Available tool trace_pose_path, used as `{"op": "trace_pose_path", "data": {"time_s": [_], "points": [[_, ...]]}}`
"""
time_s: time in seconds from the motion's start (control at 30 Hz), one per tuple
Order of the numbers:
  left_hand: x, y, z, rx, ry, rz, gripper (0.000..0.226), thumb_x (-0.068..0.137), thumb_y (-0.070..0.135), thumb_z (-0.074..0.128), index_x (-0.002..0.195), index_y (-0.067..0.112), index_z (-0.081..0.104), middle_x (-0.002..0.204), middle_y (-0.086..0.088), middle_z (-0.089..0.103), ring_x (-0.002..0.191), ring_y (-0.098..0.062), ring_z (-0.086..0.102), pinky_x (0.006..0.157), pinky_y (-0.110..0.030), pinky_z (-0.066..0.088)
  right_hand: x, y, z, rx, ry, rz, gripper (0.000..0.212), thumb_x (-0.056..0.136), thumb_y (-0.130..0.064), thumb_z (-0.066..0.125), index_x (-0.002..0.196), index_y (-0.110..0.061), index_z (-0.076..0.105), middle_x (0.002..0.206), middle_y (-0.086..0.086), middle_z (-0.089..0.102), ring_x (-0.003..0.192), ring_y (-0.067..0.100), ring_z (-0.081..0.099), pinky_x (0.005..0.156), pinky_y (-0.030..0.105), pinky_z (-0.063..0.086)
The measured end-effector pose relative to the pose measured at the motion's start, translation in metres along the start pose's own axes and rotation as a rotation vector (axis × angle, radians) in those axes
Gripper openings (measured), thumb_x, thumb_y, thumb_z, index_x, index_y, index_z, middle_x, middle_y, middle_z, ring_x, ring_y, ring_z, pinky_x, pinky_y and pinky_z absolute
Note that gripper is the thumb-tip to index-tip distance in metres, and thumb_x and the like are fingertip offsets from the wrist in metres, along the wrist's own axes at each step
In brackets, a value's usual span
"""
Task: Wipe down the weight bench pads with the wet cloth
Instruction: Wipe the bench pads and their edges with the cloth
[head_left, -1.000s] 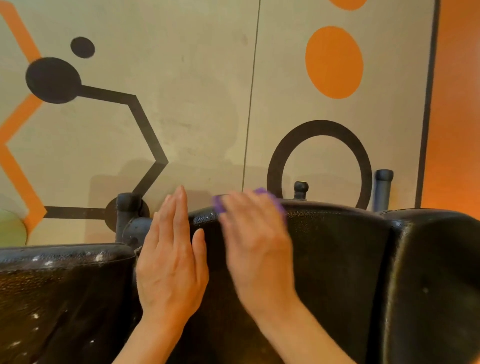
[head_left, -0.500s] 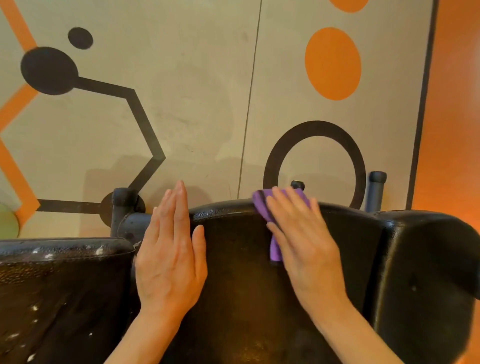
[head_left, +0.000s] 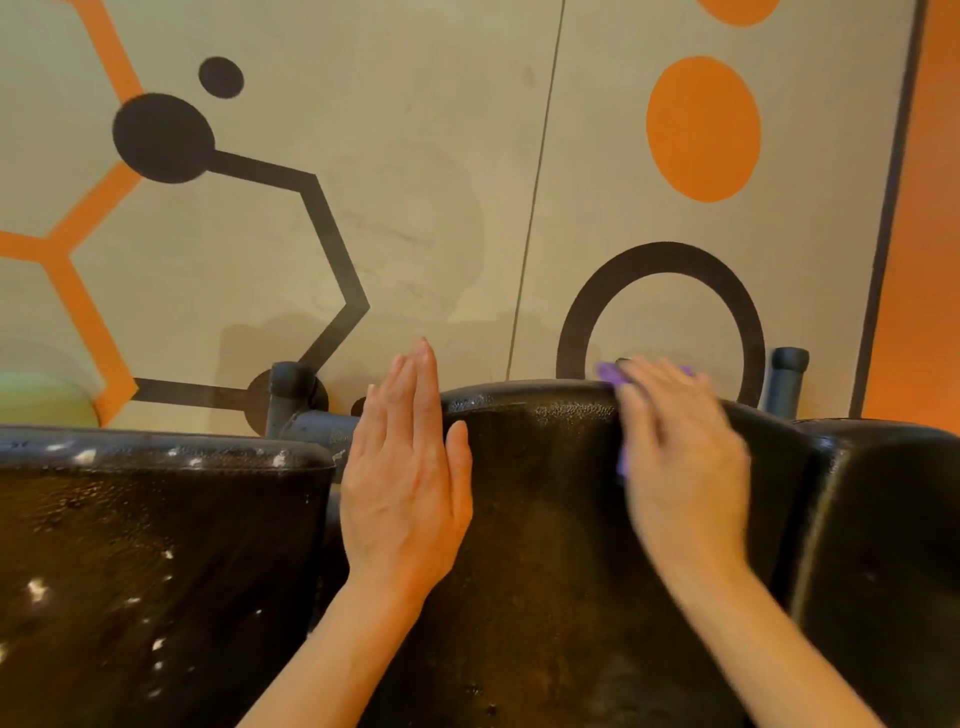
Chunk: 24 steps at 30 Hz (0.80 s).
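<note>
Three black bench pads stand side by side: a left pad (head_left: 156, 545) flecked with white spots, a middle pad (head_left: 545, 519) and a right pad (head_left: 883, 519). My left hand (head_left: 405, 483) lies flat, fingers together, on the middle pad's left edge and holds nothing. My right hand (head_left: 680, 457), blurred by motion, presses the purple cloth (head_left: 608, 373) against the middle pad's upper right part. Only small purple bits of the cloth show at my fingertips and beside my palm.
Grey metal frame posts rise behind the pads, one at the left (head_left: 288, 400) and one at the right (head_left: 787, 379). A beige wall with black and orange shapes (head_left: 701, 130) stands close behind. An orange wall strip (head_left: 924, 260) runs down the right.
My right hand has swept the cloth rightward along the middle pad's top edge. The left hand has stayed in place on the pad's left edge.
</note>
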<state>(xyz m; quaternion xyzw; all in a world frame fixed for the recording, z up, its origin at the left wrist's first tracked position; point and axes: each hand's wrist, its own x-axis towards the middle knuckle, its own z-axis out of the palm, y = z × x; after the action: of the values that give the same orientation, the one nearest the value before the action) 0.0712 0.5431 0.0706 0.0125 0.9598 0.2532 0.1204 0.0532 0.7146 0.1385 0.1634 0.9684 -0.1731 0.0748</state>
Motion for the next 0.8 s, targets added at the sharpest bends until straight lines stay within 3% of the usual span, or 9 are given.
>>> {"op": "trace_pose_path", "data": {"time_s": [0.13,0.2,0.27,0.33,0.4,0.47,0.57,0.73,0.8], "points": [[-0.001,-0.006,-0.012,-0.046,-0.092,0.067,0.063,0.103,0.036,0.022,0.156,0.006,0.004,0.165,-0.011,0.006,0.153,-0.019,0.003,0.124,-0.036,0.011,-0.006,-0.063,0.041,-0.028,-0.215,-0.415,0.029,0.097,-0.025,0.047,0.121,-0.017,0.062,0.121,-0.001,0.065,0.117,0.011,0.056,0.113,0.031,0.031],[-0.002,-0.014,-0.025,0.007,-0.121,0.088,0.066,0.102,0.035,0.025,0.156,0.007,0.001,0.165,-0.011,0.001,0.153,-0.02,-0.001,0.124,-0.033,0.002,0.004,-0.045,0.028,-0.069,-0.248,-0.364,0.033,0.098,-0.032,0.042,0.125,-0.022,0.059,0.126,-0.006,0.062,0.122,0.008,0.052,0.115,0.032,0.025],[-0.004,-0.025,-0.041,0.09,-0.125,0.118,0.065,0.101,0.033,0.029,0.156,0.006,0.006,0.164,-0.012,0.007,0.153,-0.024,0.002,0.123,-0.036,0.002,0.01,-0.017,0.005,-0.059,-0.191,-0.162,0.034,0.098,-0.035,0.039,0.124,-0.026,0.058,0.124,-0.009,0.063,0.121,0.006,0.051,0.116,0.032,0.019],[-0.007,-0.04,-0.054,0.152,-0.146,0.109,0.063,0.101,0.032,0.03,0.155,0.005,0.012,0.163,-0.014,0.014,0.152,-0.027,0.006,0.122,-0.039,0.002,0.009,-0.015,0.003,-0.04,-0.098,-0.026,0.031,0.098,-0.034,0.04,0.115,-0.025,0.063,0.111,-0.008,0.066,0.108,0.004,0.054,0.114,0.039,0.03],[-0.011,-0.055,-0.062,0.203,-0.17,0.087,0.061,0.1,0.03,0.03,0.153,0.004,0.02,0.161,-0.016,0.021,0.151,-0.03,0.01,0.122,-0.04,0.003,0.003,-0.05,0.029,-0.052,-0.077,-0.079,0.026,0.099,-0.031,0.043,0.106,-0.023,0.066,0.1,-0.007,0.067,0.097,0.006,0.056,0.108,0.038,0.036],[-0.015,-0.064,-0.068,0.247,-0.192,0.08,0.059,0.099,0.029,0.03,0.152,0.002,0.025,0.159,-0.018,0.026,0.15,-0.031,0.014,0.122,-0.041,0.002,-0.009,-0.086,0.061,-0.084,-0.144,-0.284,0.023,0.099,-0.03,0.045,0.099,-0.021,0.067,0.094,-0.006,0.067,0.094,0.011,0.058,0.106,0.034,0.036],[-0.017,-0.07,-0.076,0.267,-0.181,0.084,0.059,0.099,0.03,0.03,0.152,0.002,0.026,0.159,-0.017,0.026,0.15,-0.031,0.014,0.123,-0.04,-0.002,-0.005,-0.081,0.056,-0.085,-0.287,-0.498,0.027,0.099,-0.035,0.043,0.105,-0.021,0.066,0.099,-0.006,0.067,0.098,0.012,0.058,0.099,0.03,0.039],[-0.019,-0.079,-0.081,0.277,-0.181,0.079,0.058,0.1,0.031,0.028,0.151,0.002,0.029,0.158,-0.017,0.029,0.151,-0.03,0.015,0.123,-0.041,0.0,0.007,-0.036,0.02,-0.018,-0.067,-0.051,0.026,0.099,-0.034,0.043,0.108,-0.026,0.066,0.099,-0.009,0.067,0.097,0.006,0.054,0.1,0.03,0.037],[-0.019,-0.078,-0.079,0.298,-0.183,0.081,0.056,0.1,0.03,0.028,0.149,0.002,0.032,0.157,-0.016,0.031,0.151,-0.03,0.017,0.123,-0.044,0.007,-0.004,-0.066,0.046,-0.009,-0.074,-0.138,0.023,0.099,-0.031,0.046,0.104,-0.023,0.067,0.099,-0.009,0.067,0.099,0.008,0.056,0.105,0.033,0.035]]}}
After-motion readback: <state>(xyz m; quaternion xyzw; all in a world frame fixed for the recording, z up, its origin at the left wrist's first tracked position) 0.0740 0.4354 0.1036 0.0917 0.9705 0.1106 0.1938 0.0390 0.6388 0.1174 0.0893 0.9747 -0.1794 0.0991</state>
